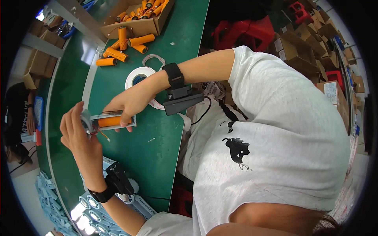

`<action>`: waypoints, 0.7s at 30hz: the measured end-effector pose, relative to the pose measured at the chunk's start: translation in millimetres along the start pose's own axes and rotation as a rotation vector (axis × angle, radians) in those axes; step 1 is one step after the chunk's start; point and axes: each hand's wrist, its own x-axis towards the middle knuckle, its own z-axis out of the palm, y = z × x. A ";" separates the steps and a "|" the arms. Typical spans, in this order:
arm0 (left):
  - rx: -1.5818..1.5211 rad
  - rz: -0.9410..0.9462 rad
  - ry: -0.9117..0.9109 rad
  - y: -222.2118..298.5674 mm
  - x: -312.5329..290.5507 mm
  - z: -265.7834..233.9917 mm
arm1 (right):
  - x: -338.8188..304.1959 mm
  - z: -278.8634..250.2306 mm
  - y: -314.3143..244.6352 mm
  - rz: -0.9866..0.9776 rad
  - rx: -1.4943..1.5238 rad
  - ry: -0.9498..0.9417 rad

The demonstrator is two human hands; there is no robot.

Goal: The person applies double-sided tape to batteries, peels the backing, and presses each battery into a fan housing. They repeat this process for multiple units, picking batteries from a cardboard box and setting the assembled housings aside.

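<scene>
My left hand (pixel 80 135) curls around the round end of a light-coloured handheld fan casing (pixel 133 122), held above the green bench. An orange cylindrical battery (pixel 109 121) lies lengthwise inside the casing's open handle. Reaching over from above, my right hand (pixel 132 103) grips the handle across its width, with a fingertip on the battery's end. A thin wire (pixel 104 135) with a small pale plug hangs from the casing near my left thumb. The inside of the round end is mostly hidden by my left fingers.
Loose orange batteries (pixel 141 40) lie on the green bench (pixel 151 147) beside a cardboard box (pixel 132 28) full of more. A white tape roll (pixel 131 77) sits by my right forearm. Light blue fan parts (pixel 94 215) crowd the lower left. Across the bench is a co-worker's arm (pixel 30 114).
</scene>
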 end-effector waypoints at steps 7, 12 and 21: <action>0.045 0.030 0.142 -9.3 17.2 -11.1 | -3.6 16.0 -16.8 -0.268 -0.183 0.428; 0.194 0.017 0.124 -18.0 36.2 -15.4 | 31.3 20.3 -1.9 -0.490 -0.194 0.702; 0.037 -0.204 -0.132 -243.3 46.2 45.1 | -61.4 -76.5 -59.6 -0.066 -0.650 0.918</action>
